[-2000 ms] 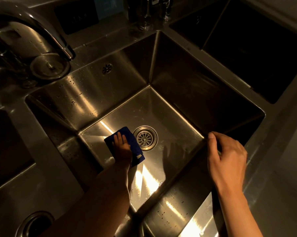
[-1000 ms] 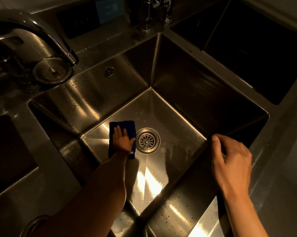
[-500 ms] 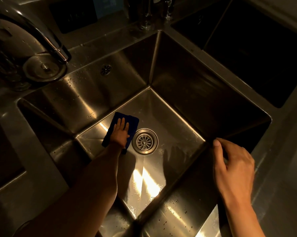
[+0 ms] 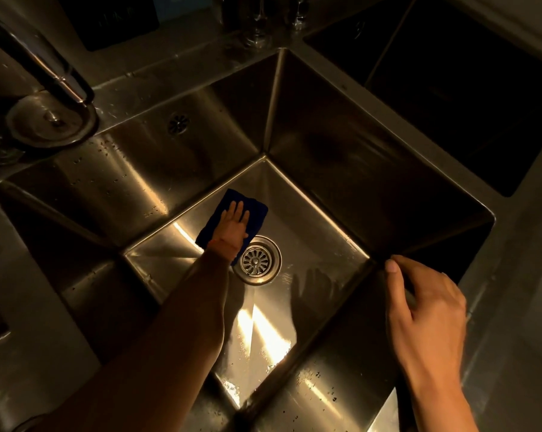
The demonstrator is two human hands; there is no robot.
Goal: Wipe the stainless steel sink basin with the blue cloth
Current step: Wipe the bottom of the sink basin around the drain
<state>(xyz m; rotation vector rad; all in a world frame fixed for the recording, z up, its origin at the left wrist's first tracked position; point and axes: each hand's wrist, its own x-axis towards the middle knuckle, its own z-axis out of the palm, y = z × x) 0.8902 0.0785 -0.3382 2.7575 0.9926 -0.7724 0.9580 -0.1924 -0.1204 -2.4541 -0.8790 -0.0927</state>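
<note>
The blue cloth [image 4: 254, 213] lies on the sink basin [image 4: 319, 244] floor beside the drain [image 4: 256, 260] — left hand [image 4: 233, 227] pressed flat, fingers spread. Soft and probably damp, it should slide best under a flat palm; right hand [image 4: 425, 310] hooks loosely over the rim.

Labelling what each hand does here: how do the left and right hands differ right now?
The left hand lies flat, fingers spread, pressing the blue cloth on the sink floor beside the drain; the right hand is curled at the sink's rim and holds no cloth. The left reaches deep into the basin; the right stays up top. Both are bare.
</note>
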